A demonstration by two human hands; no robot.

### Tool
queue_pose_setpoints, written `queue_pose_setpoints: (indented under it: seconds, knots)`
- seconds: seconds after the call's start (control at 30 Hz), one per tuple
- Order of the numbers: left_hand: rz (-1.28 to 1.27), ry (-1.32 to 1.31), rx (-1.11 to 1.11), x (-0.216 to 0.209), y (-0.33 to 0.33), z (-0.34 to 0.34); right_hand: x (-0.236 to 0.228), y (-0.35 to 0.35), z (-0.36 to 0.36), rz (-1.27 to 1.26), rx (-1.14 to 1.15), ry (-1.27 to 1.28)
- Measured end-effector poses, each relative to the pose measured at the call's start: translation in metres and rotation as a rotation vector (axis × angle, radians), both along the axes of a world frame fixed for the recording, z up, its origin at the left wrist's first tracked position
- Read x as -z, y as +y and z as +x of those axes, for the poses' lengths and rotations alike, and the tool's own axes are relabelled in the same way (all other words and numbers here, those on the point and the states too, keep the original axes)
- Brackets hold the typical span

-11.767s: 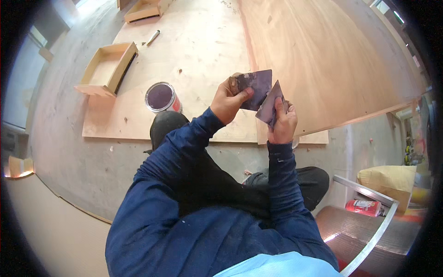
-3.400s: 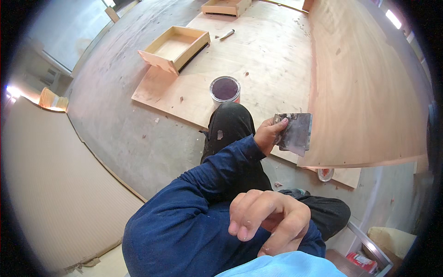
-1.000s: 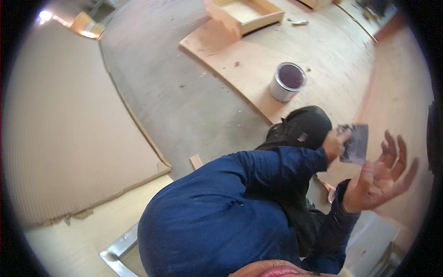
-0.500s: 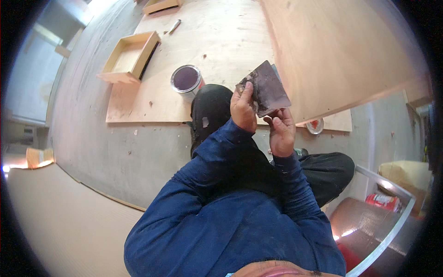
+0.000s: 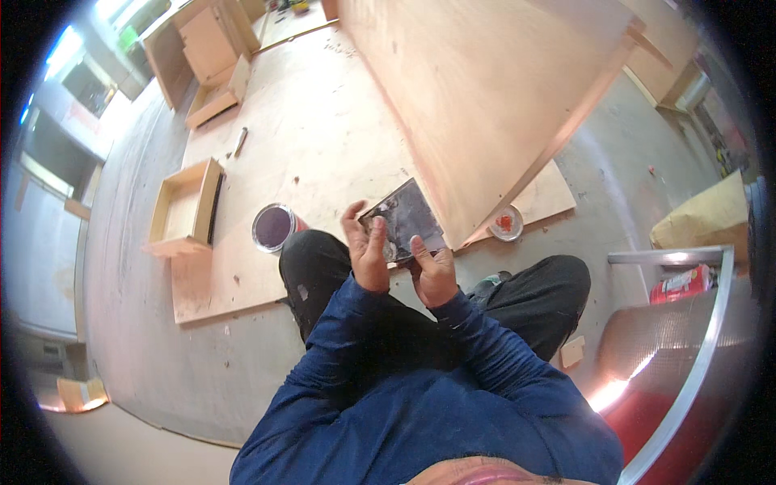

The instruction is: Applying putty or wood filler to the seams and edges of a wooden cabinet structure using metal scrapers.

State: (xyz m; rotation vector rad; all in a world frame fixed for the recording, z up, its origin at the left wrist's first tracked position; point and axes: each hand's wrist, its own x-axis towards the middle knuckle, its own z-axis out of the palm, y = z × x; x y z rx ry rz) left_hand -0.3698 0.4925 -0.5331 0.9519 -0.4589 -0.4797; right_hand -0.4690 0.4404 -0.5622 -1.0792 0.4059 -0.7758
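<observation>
Sandpaper (image 5: 406,217), a dark square sheet, is being held up in front of the chest, above the knees, tilted with one corner pointing away. Left hand (image 5: 365,255) is gripping its left edge, thumb lying across the face, fingers curling behind. Right hand (image 5: 432,271) is pinching the lower right edge, fingers closed on the sheet. Both hands are sitting just beside each other, both forearms in blue sleeves coming up from the lower edge.

Person is sitting or crouching on a grey floor (image 5: 137,323), black trousers, left knee (image 5: 311,259) resting against the edge of a plywood sheet (image 5: 315,137). Open can (image 5: 273,227) with dark purple contents is standing on the plywood, just beside the left knee. Open wooden box (image 5: 187,208) is lying further left on the same sheet. Large reddish board (image 5: 485,89) is leaning or lying beyond the sandpaper. Small dish (image 5: 507,223) with a red smear is sitting near the board's lower corner. Metal-framed chair (image 5: 679,339) is standing at right.
</observation>
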Motion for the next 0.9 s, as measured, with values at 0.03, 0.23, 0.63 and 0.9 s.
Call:
queue_pose_setpoints:
  seconds: [0.03, 0.23, 0.63, 0.9]
  knots:
    - [0.113, -0.095, -0.124, -0.007, 0.001, 0.001, -0.001, 0.001, 0.000, -0.016, 0.026, -0.010]
    - [0.030, -0.399, -0.478, -0.100, -0.024, -0.026, -0.010, 0.001, 0.003, 0.434, 0.035, 0.068]
    - [-0.666, -0.469, 0.130, -0.207, -0.091, -0.188, -0.015, -0.020, -0.006, 0.411, 0.045, 0.094]
    - [-0.675, -0.474, 0.277, -0.197, -0.118, -0.232, -0.007, -0.034, -0.011, 0.434, 0.130, 0.081]
